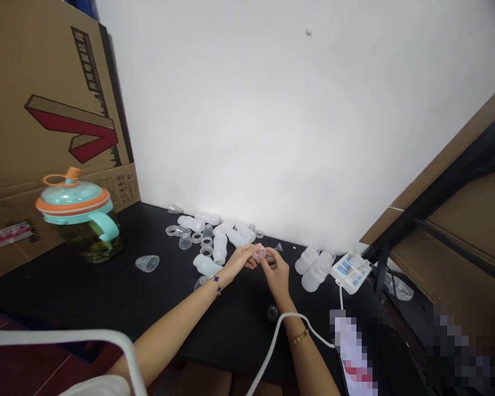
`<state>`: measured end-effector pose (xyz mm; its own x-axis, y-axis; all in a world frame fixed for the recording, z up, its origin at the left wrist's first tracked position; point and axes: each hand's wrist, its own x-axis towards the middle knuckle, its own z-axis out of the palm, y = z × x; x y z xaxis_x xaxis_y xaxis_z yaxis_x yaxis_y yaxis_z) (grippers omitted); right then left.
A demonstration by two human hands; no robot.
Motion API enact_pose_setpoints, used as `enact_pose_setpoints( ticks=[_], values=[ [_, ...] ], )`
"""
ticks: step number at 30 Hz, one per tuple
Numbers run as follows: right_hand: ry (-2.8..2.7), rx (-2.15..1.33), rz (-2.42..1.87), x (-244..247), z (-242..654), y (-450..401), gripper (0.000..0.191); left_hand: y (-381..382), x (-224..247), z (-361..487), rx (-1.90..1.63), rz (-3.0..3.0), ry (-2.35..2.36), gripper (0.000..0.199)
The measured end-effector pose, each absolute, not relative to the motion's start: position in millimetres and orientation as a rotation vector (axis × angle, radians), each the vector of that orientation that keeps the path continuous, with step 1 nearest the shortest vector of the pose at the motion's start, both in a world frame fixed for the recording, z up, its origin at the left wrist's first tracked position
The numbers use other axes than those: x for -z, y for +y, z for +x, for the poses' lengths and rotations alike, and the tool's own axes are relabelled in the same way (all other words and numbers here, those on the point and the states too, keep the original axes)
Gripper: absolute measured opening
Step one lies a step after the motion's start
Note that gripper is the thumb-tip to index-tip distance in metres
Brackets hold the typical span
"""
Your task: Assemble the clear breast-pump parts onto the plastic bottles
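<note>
Over the middle of the black table, my left hand (pixel 245 257) and my right hand (pixel 275 265) meet around a small clear ring-like piece (pixel 259 253). The fingers of both hands are closed on it, and its details are too small to make out. Just left of my hands lie several frosted white bottles (pixel 220 248), several translucent rings (pixel 207 251) and clear caps (pixel 185 241). A small clear funnel-shaped piece (pixel 279 247) lies beyond my right hand. Another clear round piece (pixel 273 313) sits beside my right forearm.
On the black table (pixel 160 297), a lidded jug (pixel 82 220) stands left and a clear cup (pixel 147 263) lies nearer. Assembled bottles (pixel 315 272) and a white power strip (pixel 352 272) are at right. A white cable (pixel 272 344) crosses my right forearm. A wall rises behind.
</note>
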<state>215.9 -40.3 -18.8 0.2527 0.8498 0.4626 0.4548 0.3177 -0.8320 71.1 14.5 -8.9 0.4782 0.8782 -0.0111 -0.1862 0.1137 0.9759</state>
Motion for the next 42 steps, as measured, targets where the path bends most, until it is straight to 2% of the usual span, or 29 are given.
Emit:
enact_pose_setpoints(
  ticks=[4,12,29,35,42],
  values=[
    [-1.297,-0.555,-1.299,20.1,217.3,-38.0,0.035,12.6,11.6,72.2,-1.028,1.413,0.736,0.049],
    [-1.135,-0.650,-1.325,20.0,220.2,-37.0,0.043,6.0,6.7,70.0,-1.065,1.687,0.733,0.037],
    [-1.452,-0.394,-1.467,25.4,222.7,-38.3,0.037,11.5,21.9,71.3,-1.131,1.786,0.851,0.022],
    [-1.442,-0.409,-1.481,26.8,222.5,-40.1,0.033,6.4,18.3,69.4,-1.131,1.993,1.005,0.023],
    [-1.454,-0.432,-1.496,25.1,220.5,-42.0,0.033,5.5,16.9,69.9,-1.123,1.889,0.960,0.021]
  ],
)
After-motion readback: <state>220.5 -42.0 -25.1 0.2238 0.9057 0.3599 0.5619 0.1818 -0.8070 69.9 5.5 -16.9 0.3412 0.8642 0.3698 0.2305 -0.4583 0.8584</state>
